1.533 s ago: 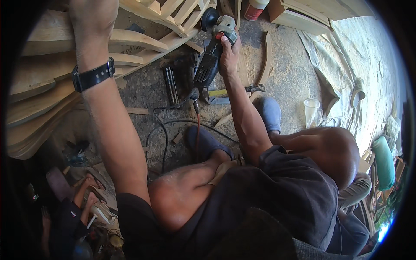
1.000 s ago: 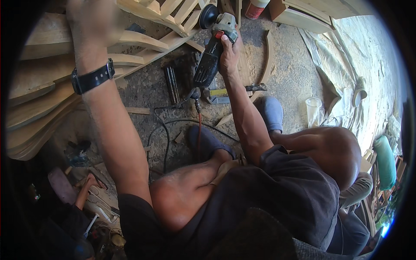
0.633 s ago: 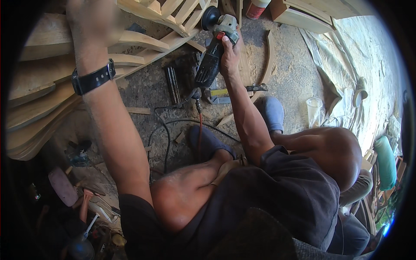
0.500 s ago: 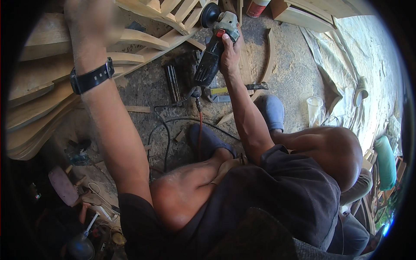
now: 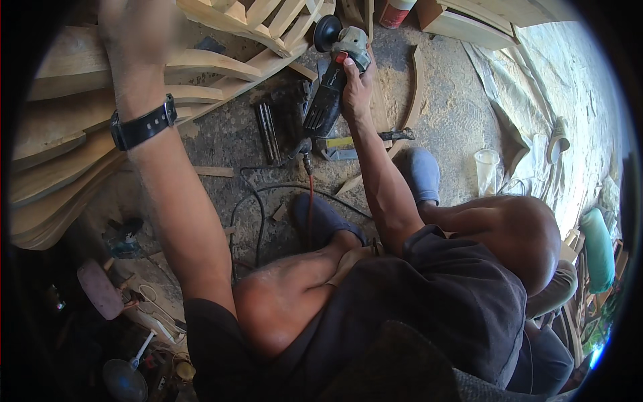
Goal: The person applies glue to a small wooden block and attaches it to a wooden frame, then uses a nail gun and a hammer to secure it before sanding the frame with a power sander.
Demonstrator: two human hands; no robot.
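Grinder [image 5: 331,84] gripped around its dark body by the right hand [image 5: 356,87], fingers wrapped fully shut, black disc end pointed up toward the wooden frame [image 5: 258,30]. Held low on the body, probably to steady the disc against the slatted edge just above the grinder. Left hand [image 5: 137,37] raised above and left of the grinder, blurred near the picture's rim, resting on or over the curved planks [image 5: 60,144]; cannot tell how far open or whether gripping anything. Black watch [image 5: 144,125] on that wrist. Likely bracing the wood while the grinder works.

Cord [image 5: 268,201] trailing from the grinder's tail down across the dusty floor [image 5: 455,114], looping between grinder and knees; slack enough, but lying in the foot space. Hammer [image 5: 358,142] just below the grinder, beside the right forearm. Dark metal rods [image 5: 266,132] left of the grinder, close to its tail. Blue slippers [image 5: 418,175] below and right of the grinder. Clear plastic cup [image 5: 487,171] well right of the grinder, standing upright on the floor.

Tight quarters left of the grinder: stacked planks crowding that side. More open floor to the grinder's right, toward the pale sheet [image 5: 562,87]. Frame edge directly ahead of the disc, little room above.
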